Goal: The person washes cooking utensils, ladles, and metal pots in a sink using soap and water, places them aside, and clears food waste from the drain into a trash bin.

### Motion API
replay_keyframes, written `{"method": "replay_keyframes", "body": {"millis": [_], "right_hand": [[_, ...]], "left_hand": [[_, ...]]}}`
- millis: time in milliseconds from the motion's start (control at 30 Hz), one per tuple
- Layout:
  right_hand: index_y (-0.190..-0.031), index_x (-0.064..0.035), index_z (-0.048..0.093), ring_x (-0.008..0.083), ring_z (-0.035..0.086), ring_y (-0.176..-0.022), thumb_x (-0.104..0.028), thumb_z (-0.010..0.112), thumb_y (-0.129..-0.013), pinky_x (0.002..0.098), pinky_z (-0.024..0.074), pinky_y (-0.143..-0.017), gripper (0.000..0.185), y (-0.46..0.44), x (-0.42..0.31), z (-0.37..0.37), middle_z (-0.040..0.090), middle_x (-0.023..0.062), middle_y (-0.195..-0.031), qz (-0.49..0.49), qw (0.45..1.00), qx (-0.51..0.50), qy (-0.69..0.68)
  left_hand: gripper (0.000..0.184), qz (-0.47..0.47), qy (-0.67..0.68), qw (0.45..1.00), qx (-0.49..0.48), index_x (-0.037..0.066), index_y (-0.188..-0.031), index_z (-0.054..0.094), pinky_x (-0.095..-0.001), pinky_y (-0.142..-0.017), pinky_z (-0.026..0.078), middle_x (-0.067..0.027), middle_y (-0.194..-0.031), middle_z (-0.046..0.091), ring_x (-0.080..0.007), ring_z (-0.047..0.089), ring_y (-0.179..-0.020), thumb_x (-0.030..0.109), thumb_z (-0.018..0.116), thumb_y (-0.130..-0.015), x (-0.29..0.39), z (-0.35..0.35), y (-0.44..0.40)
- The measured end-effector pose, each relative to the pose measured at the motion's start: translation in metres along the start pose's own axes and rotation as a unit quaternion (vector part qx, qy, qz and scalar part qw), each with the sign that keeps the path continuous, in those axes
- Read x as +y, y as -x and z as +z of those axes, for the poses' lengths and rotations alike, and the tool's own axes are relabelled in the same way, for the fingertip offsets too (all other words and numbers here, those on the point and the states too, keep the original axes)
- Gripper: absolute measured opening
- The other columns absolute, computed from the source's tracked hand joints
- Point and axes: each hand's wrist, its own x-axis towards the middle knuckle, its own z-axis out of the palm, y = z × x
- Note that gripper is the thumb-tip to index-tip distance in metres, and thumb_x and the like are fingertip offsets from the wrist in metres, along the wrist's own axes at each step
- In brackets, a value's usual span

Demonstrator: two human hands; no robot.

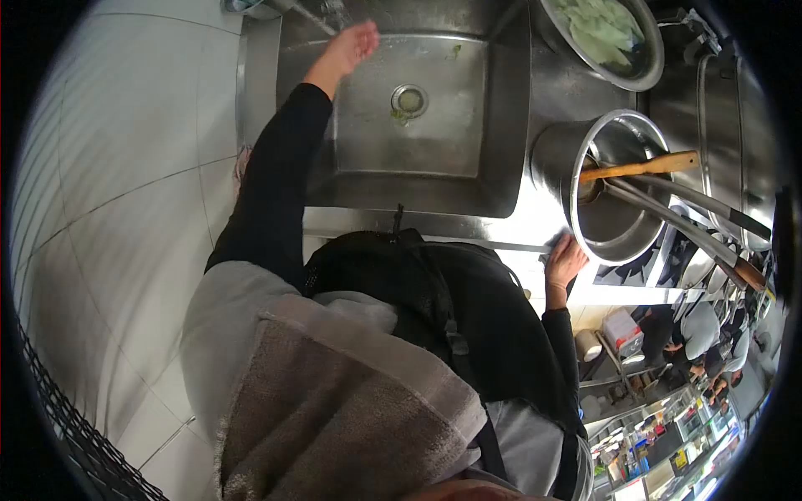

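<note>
My left hand [352, 48] is over the upper left of the steel sink [505, 125], next to the metal tap pipe [311, 17] and running water [337, 14]. Its fingers are curled in, and nothing shows between them. At the front of the counter, my right hand [566, 265] has its fingers bent over the counter edge [535, 247]. Just beyond it stands a deep steel pot [555, 159], which holds a wooden spatula [652, 165] and several long-handled tools. Green scraps [399, 117] lie by the drain [409, 101].
A steel bowl [650, 75] of pale green leaves [601, 29] sits at the back right. White tiles [134, 125] cover the left side. A brown towel [342, 401] hangs over my front. Farther off at the right are shelves [660, 438] and people [706, 334].
</note>
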Motion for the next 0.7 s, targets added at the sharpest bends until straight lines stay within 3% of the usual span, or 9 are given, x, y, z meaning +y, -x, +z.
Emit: {"method": "replay_keyframes", "body": {"millis": [233,267,333,367,467,500,633,667,700], "right_hand": [[-0.100,0.0008,0.065,0.0438,0.060,-0.090,-0.028,0.050,-0.098,0.0512,0.0431,-0.080,0.032,-0.004,-0.017,-0.016,0.066,0.0241,-0.095,0.084,0.989,-0.114,-0.053],[-0.101,0.0016,0.065,0.0444,0.060,-0.090,-0.027,0.050,-0.098,0.0519,0.0437,-0.079,0.032,-0.016,-0.037,-0.032,0.066,0.0246,-0.096,0.113,0.981,-0.137,-0.083],[-0.101,0.0024,0.065,0.0449,0.062,-0.088,-0.026,0.050,-0.098,0.0507,0.0459,-0.076,0.032,-0.017,-0.033,-0.023,0.066,0.0261,-0.095,0.106,0.983,-0.124,-0.083],[-0.101,0.0029,0.065,0.0451,0.062,-0.086,-0.025,0.050,-0.099,0.0502,0.0471,-0.075,0.032,-0.015,-0.027,-0.019,0.066,0.0268,-0.095,0.098,0.985,-0.117,-0.081],[-0.098,0.0033,0.065,0.0435,0.064,-0.081,-0.026,0.049,-0.099,0.0480,0.0495,-0.069,0.033,-0.005,-0.011,-0.006,0.066,0.0267,-0.091,0.125,0.980,-0.138,-0.068],[-0.095,0.0035,0.064,0.0427,0.064,-0.078,-0.026,0.050,-0.099,0.0481,0.0493,-0.067,0.033,-0.004,-0.008,0.001,0.066,0.0268,-0.089,0.027,0.997,-0.047,-0.052],[-0.095,0.0033,0.064,0.0435,0.063,-0.075,-0.025,0.050,-0.099,0.0495,0.0488,-0.065,0.032,0.000,0.008,0.009,0.066,0.0265,-0.087,-0.011,0.999,-0.043,-0.021],[-0.097,0.0035,0.064,0.0437,0.063,-0.076,-0.026,0.050,-0.099,0.0495,0.0492,-0.066,0.032,0.004,0.013,0.012,0.066,0.0264,-0.088,-0.014,0.999,-0.048,-0.007],[-0.099,0.0037,0.064,0.0439,0.064,-0.076,-0.026,0.049,-0.099,0.0494,0.0495,-0.066,0.033,0.005,0.016,0.013,0.066,0.0264,-0.089,-0.017,0.999,-0.052,0.004]], "left_hand": [[0.049,-0.204,-0.018,0.950,0.236,0.007,-0.132,0.053,-0.0377,-0.096,0.046,-0.0120,-0.124,0.059,-0.0239,0.056,-0.116,0.038,0.056,-0.095,-0.194,-0.078,-0.011],[0.040,-0.151,-0.239,0.956,0.079,0.004,-0.117,0.057,-0.0407,-0.085,0.047,-0.0114,-0.110,0.061,-0.0241,0.057,-0.099,0.038,0.054,-0.096,-0.229,-0.081,0.011],[0.042,-0.285,-0.207,0.932,0.080,0.003,-0.117,0.061,-0.0453,-0.087,0.047,-0.0166,-0.116,0.062,-0.0285,0.058,-0.105,0.037,0.049,-0.096,-0.246,-0.007,0.082],[0.045,-0.326,-0.345,0.876,-0.088,0.007,-0.129,0.058,-0.0465,-0.099,0.043,-0.0171,-0.133,0.055,-0.0313,0.049,-0.125,0.036,0.048,-0.096,-0.260,0.001,0.087],[0.041,-0.053,-0.683,0.683,-0.253,0.007,-0.131,0.054,-0.0461,-0.103,0.039,-0.0150,-0.134,0.053,-0.0334,0.048,-0.125,0.023,0.052,-0.093,-0.329,0.017,0.079],[0.043,-0.052,-0.696,0.676,-0.237,0.005,-0.134,0.049,-0.0427,-0.105,0.038,-0.0134,-0.134,0.051,-0.0309,0.047,-0.124,0.016,0.054,-0.093,-0.312,0.033,0.080],[0.038,-0.083,-0.340,0.906,0.238,0.001,-0.126,0.052,-0.0473,-0.096,0.044,-0.0168,-0.124,0.057,-0.0336,0.055,-0.116,0.012,0.055,-0.091,-0.265,0.036,0.050],[0.036,-0.104,-0.226,0.903,0.349,0.000,-0.124,0.053,-0.0484,-0.093,0.047,-0.0174,-0.120,0.060,-0.0342,0.057,-0.113,0.012,0.055,-0.091,-0.251,0.030,0.051],[0.034,-0.128,-0.515,0.817,0.224,-0.001,-0.121,0.054,-0.0445,-0.084,0.050,-0.0159,-0.112,0.060,-0.0310,0.058,-0.106,0.011,0.058,-0.089,-0.289,-0.012,0.052]]}}
